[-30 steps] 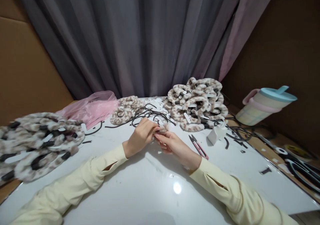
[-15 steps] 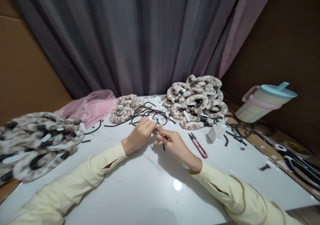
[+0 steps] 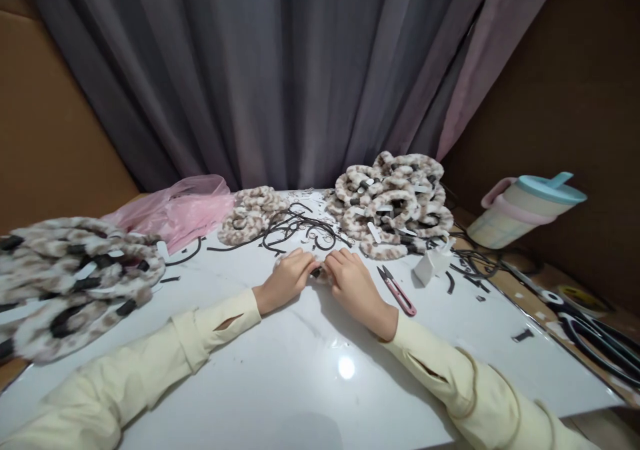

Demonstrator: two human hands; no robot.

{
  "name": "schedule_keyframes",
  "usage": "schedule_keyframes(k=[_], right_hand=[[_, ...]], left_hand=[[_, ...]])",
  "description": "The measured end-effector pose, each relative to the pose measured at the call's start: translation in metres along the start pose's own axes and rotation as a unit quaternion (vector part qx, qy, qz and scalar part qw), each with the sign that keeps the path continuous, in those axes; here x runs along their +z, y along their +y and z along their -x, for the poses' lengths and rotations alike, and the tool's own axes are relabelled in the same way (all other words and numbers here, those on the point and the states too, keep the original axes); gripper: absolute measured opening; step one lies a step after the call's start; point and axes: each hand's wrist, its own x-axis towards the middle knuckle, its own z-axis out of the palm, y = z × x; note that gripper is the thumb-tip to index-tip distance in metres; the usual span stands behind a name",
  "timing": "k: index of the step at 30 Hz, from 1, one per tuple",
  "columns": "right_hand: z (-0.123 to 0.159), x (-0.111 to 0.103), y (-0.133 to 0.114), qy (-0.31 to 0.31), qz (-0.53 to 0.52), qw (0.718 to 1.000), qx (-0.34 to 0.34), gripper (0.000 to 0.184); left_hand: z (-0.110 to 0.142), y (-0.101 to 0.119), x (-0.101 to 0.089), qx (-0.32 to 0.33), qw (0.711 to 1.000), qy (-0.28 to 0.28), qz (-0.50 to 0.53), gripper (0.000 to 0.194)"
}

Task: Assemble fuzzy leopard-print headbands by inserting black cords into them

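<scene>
My left hand and my right hand meet over the middle of the white table. Both are closed, with their fingers pinched on a small spotted plush piece. A short black section shows between the fingertips. Most of the plush piece is hidden by my hands. Just beyond them lies a tangle of black cord. Pink-handled thread snips rest beside my right hand, blades apart and pointing away.
Spotted plush rings with black sections and white tags are piled at left and back right. A smaller plush pile sits near a pink plastic bag. A lidded cup and large scissors are at right.
My hands have drawn level and turned more palm-down over the plush piece; its black section now shows between them. My right fingers have moved slightly away from me. The view has shifted slightly.
</scene>
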Motion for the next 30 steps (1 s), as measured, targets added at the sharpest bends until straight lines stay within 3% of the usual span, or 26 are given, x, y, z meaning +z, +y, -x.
schedule_keyframes(k=[5,9,16,23,26,28,30], right_hand=[[-0.005,0.005,0.007,0.013,0.029,0.999,-0.012,0.022],[-0.009,0.007,0.011,0.010,0.035,0.999,-0.028,0.019],[-0.015,0.013,0.023,0.005,0.017,0.999,-0.051,0.018],[-0.010,0.004,0.021,0.103,-0.022,0.994,-0.032,0.019],[-0.006,-0.009,0.019,0.111,-0.048,0.988,-0.101,0.012],[-0.004,-0.014,0.019,0.077,-0.053,0.987,-0.132,0.008],[-0.003,-0.015,0.019,0.044,-0.065,0.986,-0.147,0.007]], left_hand=[[0.002,0.017,-0.003,-0.068,0.994,0.030,0.078,0.026],[0.004,0.030,-0.007,-0.129,0.978,0.018,0.165,0.024],[0.005,0.034,-0.005,-0.195,0.957,-0.004,0.215,0.026],[-0.003,0.025,-0.009,-0.270,0.935,-0.005,0.229,0.030],[-0.004,0.026,-0.014,-0.243,0.950,0.003,0.196,0.027],[-0.002,0.028,-0.016,-0.155,0.977,0.026,0.142,0.024],[0.000,0.029,-0.017,-0.025,0.995,0.055,0.080,0.023]])
